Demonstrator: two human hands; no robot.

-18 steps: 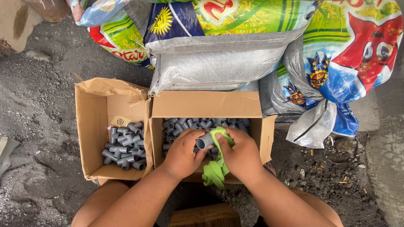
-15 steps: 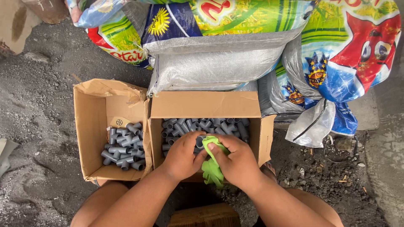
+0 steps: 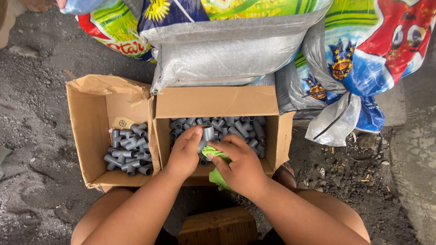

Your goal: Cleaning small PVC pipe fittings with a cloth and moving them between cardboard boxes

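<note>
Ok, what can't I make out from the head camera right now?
- Grey pipe fitting in the left hand: lower part covered by both hands.
- Green cloth: mostly hidden under the right hand.
- Right box: its floor is buried under fittings and hands.
- Left box: small tan item too small to identify.
- Sacks: cut off by the top edge.
</note>
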